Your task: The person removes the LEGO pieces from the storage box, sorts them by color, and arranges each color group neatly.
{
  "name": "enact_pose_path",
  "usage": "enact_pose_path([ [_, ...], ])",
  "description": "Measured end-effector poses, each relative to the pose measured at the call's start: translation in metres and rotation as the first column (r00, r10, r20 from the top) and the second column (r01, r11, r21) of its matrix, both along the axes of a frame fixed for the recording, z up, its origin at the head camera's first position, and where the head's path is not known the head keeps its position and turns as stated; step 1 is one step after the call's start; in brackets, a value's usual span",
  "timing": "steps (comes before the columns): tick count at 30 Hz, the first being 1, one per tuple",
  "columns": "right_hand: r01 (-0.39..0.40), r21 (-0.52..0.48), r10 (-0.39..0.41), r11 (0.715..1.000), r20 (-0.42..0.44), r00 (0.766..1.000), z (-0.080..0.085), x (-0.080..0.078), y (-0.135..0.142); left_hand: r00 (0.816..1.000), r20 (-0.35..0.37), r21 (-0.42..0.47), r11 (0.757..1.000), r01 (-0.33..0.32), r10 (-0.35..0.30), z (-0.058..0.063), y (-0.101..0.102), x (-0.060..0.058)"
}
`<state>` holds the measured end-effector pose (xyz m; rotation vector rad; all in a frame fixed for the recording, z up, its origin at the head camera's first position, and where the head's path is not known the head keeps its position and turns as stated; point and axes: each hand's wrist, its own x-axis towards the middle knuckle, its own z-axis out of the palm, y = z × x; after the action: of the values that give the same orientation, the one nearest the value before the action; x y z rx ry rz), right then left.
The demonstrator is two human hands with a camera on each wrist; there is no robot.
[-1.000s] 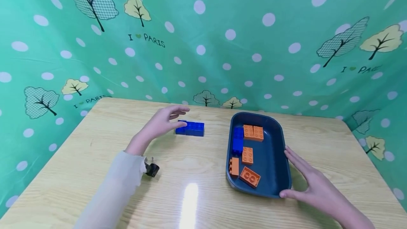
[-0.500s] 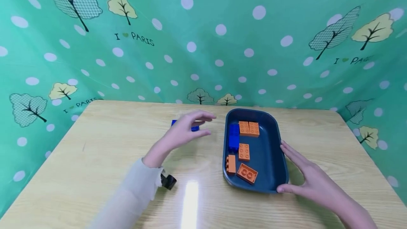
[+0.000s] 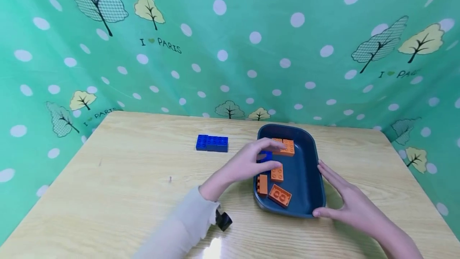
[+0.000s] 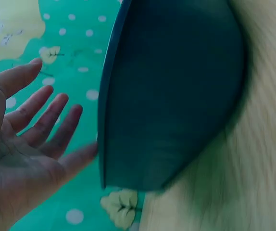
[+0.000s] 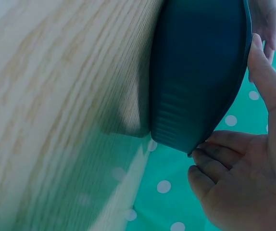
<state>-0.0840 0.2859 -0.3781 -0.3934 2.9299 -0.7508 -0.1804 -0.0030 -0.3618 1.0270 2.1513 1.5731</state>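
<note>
My left hand (image 3: 249, 161) hovers over the left side of a dark blue tray (image 3: 305, 179). Its fingers are spread and loosely bent, with nothing between them, and in the left wrist view they stand beside the tray's wall (image 4: 171, 96). Under that hand, a blue toy brick piece (image 3: 266, 156) in the tray is partly hidden. Several orange toy bricks (image 3: 280, 196) lie in there too, one of them studs down. My right hand (image 3: 353, 207) rests against the tray's right rim, thumb at the near corner and straight fingers further back, as the right wrist view (image 5: 244, 178) also shows.
Two blue toy bricks (image 3: 212, 143) lie end to end on the wooden table (image 3: 118, 187), left of the tray. A green dotted cloth (image 3: 201, 51) hangs behind the table and along its sides. A small black wrist camera (image 3: 223, 221) sticks out from the left sleeve.
My left hand has moved right, from above the blue bricks on the table to over the tray, with nothing in it. My right hand stays at the tray's rim.
</note>
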Motion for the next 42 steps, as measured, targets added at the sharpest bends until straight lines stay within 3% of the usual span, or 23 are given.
enact_pose_path([
  [2,0.004,-0.004,-0.004,1.0,-0.001,1.0,-0.002,0.002,0.001,1.0,-0.026,-0.02,1.0,0.018,-0.018,0.0,0.008,0.002],
  [5,0.012,-0.006,-0.012,1.0,0.009,1.0,-0.004,0.004,0.002,0.998,-0.042,-0.121,0.992,0.036,-0.041,0.003,0.02,0.007],
  [10,0.03,0.014,-0.03,0.999,0.02,0.999,-0.006,0.007,0.007,0.993,-0.069,-0.33,0.941,0.07,-0.098,0.005,0.04,0.012],
  [13,0.038,0.033,-0.039,0.999,0.023,0.999,-0.006,0.009,0.01,0.989,-0.085,-0.387,0.919,0.077,-0.119,0.001,0.049,0.013],
  [16,0.039,0.041,-0.04,0.998,0.017,0.999,-0.005,0.01,0.013,0.991,-0.062,-0.394,0.915,0.084,-0.118,-0.005,0.055,0.013],
  [20,0.021,0.027,-0.021,0.999,-0.002,1.0,-0.003,0.007,0.012,0.997,-0.038,-0.426,0.903,0.049,-0.072,-0.009,0.058,0.011],
  [27,-0.013,0.01,0.013,1.0,-0.021,1.0,0.0,-0.005,0.007,0.996,-0.042,-0.473,0.877,-0.086,0.075,-0.008,0.061,0.004],
  [32,-0.027,-0.013,0.026,1.0,-0.024,0.999,-0.001,-0.006,0.003,0.987,-0.094,-0.518,0.84,-0.16,0.13,-0.003,0.058,0.001],
  [34,-0.025,-0.014,0.025,1.0,-0.021,0.999,-0.001,-0.006,0.001,0.977,-0.165,-0.548,0.811,-0.204,0.134,0.0,0.056,-0.001],
  [35,-0.026,-0.014,0.026,1.0,-0.02,0.999,-0.001,-0.006,0.001,0.966,-0.219,-0.574,0.783,-0.239,0.134,0.002,0.055,-0.002],
  [37,-0.025,-0.011,0.025,1.0,-0.016,1.0,-0.002,-0.005,0.0,0.935,-0.338,-0.637,0.704,-0.314,0.11,0.002,0.054,-0.005],
  [40,-0.021,-0.003,0.021,1.0,-0.013,1.0,-0.003,-0.005,0.0,0.882,-0.47,-0.716,0.574,-0.397,0.023,-0.002,0.056,-0.01],
  [41,-0.021,-0.002,0.021,1.0,-0.013,1.0,-0.003,-0.005,0.0,0.868,-0.496,-0.73,0.545,-0.413,-0.008,-0.004,0.057,-0.012],
  [42,-0.02,0.0,0.02,1.0,-0.012,1.0,-0.003,-0.006,0.0,0.859,-0.51,-0.736,0.53,-0.42,-0.027,-0.006,0.058,-0.013],
])
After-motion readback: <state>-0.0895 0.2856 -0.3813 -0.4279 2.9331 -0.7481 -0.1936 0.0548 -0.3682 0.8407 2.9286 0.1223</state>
